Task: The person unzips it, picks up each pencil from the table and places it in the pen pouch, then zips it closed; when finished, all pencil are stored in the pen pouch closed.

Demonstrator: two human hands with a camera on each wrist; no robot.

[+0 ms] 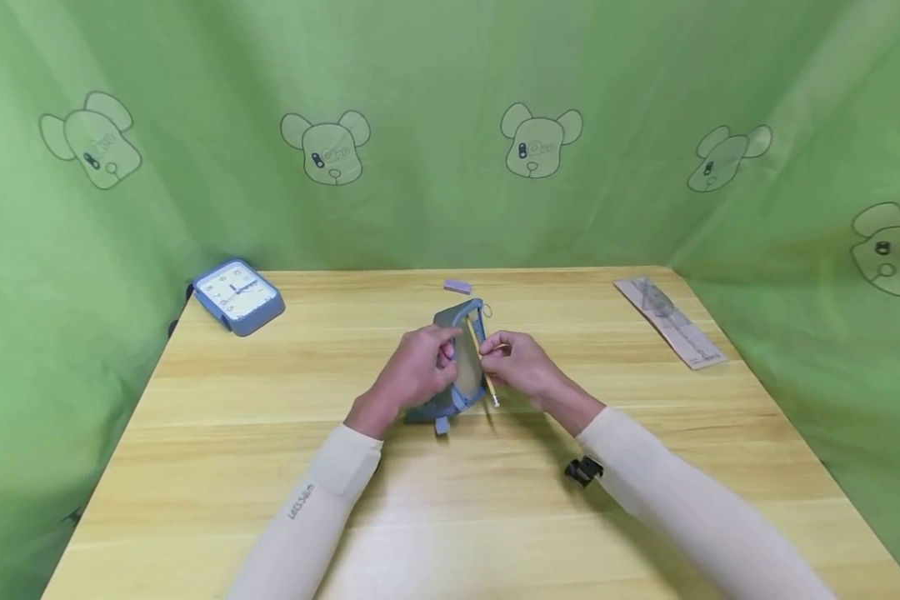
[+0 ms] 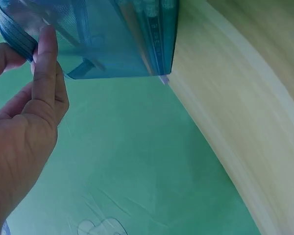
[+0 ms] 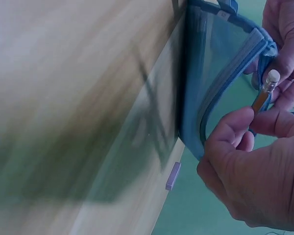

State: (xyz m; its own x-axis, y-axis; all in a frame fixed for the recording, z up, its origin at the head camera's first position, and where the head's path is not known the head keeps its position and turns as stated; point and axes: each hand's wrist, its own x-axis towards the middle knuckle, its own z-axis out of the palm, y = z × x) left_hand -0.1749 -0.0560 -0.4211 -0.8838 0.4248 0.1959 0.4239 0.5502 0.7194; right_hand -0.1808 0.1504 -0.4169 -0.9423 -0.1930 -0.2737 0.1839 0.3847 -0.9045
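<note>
A blue mesh pencil case (image 1: 468, 382) with a zipper stands at the middle of the table, its zipped side open. My left hand (image 1: 418, 367) pinches the opening's edge between thumb and fingers. My right hand (image 1: 520, 364) pinches a yellow pencil (image 1: 492, 393) near its eraser end, which points down toward me. The pencil slants across the opening, its far end inside the case. Through the mesh, the left wrist view shows several pens and pencils (image 2: 154, 39) in the case. In the right wrist view the pencil's white eraser tip (image 3: 273, 76) sticks out above my right thumb and finger.
Behind the case lies a small purple eraser (image 1: 457, 287). A blue square clock (image 1: 238, 293) sits at the table's back left. At the back right is a flat pinkish packet with a ruler (image 1: 671, 323). Green curtains (image 1: 435, 225) border the wooden table (image 1: 450, 517).
</note>
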